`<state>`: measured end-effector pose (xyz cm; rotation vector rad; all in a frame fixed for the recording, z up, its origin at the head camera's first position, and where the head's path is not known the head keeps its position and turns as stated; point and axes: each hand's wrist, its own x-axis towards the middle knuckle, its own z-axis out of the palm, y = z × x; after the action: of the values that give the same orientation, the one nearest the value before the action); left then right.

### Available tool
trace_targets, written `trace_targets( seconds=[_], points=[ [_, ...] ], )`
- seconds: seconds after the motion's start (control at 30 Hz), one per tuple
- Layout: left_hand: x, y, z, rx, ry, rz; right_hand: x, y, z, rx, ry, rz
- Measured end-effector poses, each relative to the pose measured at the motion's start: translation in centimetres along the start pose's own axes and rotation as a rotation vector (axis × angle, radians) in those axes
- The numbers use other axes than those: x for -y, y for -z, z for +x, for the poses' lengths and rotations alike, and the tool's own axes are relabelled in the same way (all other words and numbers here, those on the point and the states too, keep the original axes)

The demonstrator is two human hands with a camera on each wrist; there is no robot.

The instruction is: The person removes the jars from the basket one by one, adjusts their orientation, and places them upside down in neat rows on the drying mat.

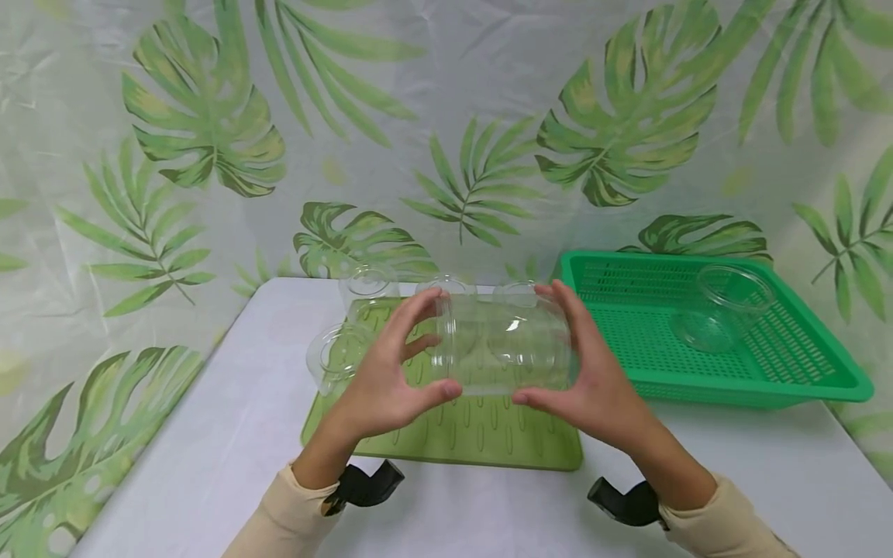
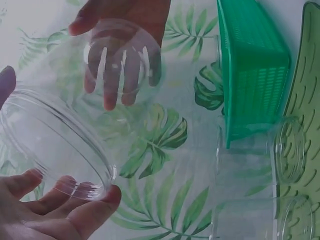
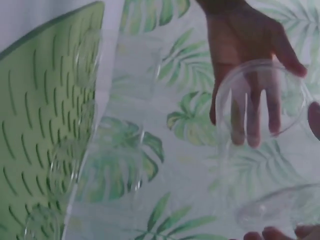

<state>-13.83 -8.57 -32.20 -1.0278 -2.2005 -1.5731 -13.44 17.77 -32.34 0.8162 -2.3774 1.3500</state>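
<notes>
A clear jar [image 1: 512, 345] lies sideways in the air above the green mat [image 1: 481, 446], its ridged rim toward the left. My left hand [image 1: 384, 395] grips the rim end, thumb in front and fingers round the back. At the smooth base end, my right hand [image 1: 600, 380] holds the jar the same way. In the left wrist view the ridged rim [image 2: 62, 135] rests in my left fingers, and my right hand [image 2: 127, 55] shows through the jar. The right wrist view shows my left hand [image 3: 250, 80] through the clear wall.
Several clear jars stand along the mat's back and left side, one jar [image 1: 335, 360] at the left edge. A green basket [image 1: 732, 394] sits at the right with another clear jar [image 1: 718, 325] inside. Leaf-patterned cloth [image 1: 467, 178] hangs behind the white table [image 1: 230, 418].
</notes>
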Motion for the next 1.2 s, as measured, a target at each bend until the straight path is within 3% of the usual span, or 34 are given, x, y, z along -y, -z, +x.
trace_targets(
  seconds=[0.13, 0.23, 0.4, 0.5, 0.67, 0.8, 1.2],
  points=[
    [0.2, -0.1, 0.2, -0.027, -0.017, -0.056, 0.2, -0.3, 0.0, 0.008, -0.109, 0.206],
    [0.2, -0.3, 0.4, -0.048, -0.030, -0.072, 0.1, -0.8, 0.1, 0.033, -0.169, 0.440],
    [0.5, -1.1, 0.9, -0.075, -0.029, -0.155, -0.4, -2.2, 0.1, 0.085, -0.142, 0.948],
    [0.9, -1.5, 1.1, -0.089, -0.024, -0.229, -0.6, -3.1, 0.2, 0.042, -0.106, 1.134],
    [1.3, -2.1, 1.1, -0.100, -0.049, -0.327, -0.5, -3.9, 0.6, -0.069, -0.042, 1.194],
    [1.3, -2.1, 1.1, -0.086, -0.081, -0.347, -0.5, -3.9, 0.5, -0.098, 0.004, 1.201],
    [0.1, -1.1, -0.2, -0.016, -0.020, -0.162, -0.6, -3.2, 0.0, -0.088, 0.048, 1.095]
  ],
)
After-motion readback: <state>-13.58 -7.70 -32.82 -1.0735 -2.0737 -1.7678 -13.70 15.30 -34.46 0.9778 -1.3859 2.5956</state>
